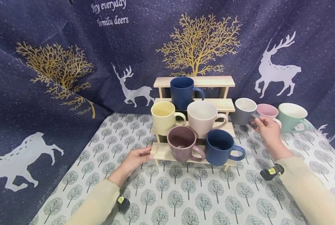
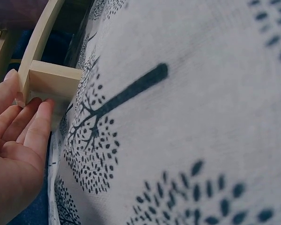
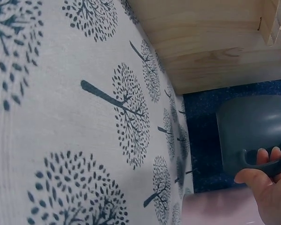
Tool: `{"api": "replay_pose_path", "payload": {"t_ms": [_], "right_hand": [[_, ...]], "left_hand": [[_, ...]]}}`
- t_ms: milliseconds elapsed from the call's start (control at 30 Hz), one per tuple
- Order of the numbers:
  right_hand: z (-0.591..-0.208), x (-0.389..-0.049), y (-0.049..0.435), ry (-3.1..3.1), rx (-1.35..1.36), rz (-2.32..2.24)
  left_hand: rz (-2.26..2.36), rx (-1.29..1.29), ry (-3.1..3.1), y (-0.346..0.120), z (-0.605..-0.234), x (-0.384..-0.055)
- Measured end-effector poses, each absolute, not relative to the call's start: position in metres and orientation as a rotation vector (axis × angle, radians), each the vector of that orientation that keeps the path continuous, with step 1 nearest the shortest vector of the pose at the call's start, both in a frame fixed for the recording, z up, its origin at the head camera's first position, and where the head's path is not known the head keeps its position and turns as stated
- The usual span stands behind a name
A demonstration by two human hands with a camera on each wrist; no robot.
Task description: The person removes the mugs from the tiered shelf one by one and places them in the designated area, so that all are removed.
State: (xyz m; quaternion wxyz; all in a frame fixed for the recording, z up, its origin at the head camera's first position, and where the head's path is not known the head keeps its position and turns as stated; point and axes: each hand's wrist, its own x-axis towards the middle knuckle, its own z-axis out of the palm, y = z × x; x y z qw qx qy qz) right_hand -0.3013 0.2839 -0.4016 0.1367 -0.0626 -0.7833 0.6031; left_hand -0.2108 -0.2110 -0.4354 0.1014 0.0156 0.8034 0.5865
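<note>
In the head view, a stepped wooden rack (image 1: 194, 82) stands in the middle. My left hand (image 1: 139, 157) grips the left end of its lowest step; in the left wrist view the thumb lies on one side of the board (image 2: 35, 51), the fingers on the other. My right hand (image 1: 268, 129) holds a grey mug (image 1: 242, 116) by its handle, right of the rack. In the right wrist view, a dark gap separates the grey mug's (image 3: 253, 126) base from the cloth. Beside it stand a pink mug (image 1: 267, 110), partly hidden by the hand, and a green mug (image 1: 289, 120).
On the rack are a blue mug (image 1: 181, 93) higher up, a yellow mug (image 1: 164, 120) and a pale pink mug (image 1: 201, 123) midway, and a mauve mug (image 1: 181, 150) and another blue mug (image 1: 218, 153) lowest. A tree-print cloth (image 1: 161, 200) covers the table before a dark blue curtain (image 1: 145, 40).
</note>
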Motion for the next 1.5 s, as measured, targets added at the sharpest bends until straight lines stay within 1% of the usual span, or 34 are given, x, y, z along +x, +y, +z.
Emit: {"api": "replay_pose_path", "payload": {"t_ms": [500,633,933,1500], "right_hand": [[-0.42,-0.307,0.284,-2.339,-0.302,1.757],[-0.423,-0.309,0.284,-2.352,-0.334,1.725],[-0.425,-0.31,0.283,-2.376,-0.27,1.704],[-0.431,-0.316,0.285,-2.392,-0.265,1.705]], "left_hand": [[1.733,0.11,2.354,-0.21,-0.434,-0.208],[1.734,0.091,2.354,-0.211,-0.434,-0.209],[1.734,0.102,2.37,-0.214,-0.435,-0.211],[1.712,0.092,2.377,-0.213,-0.435,-0.211]]}}
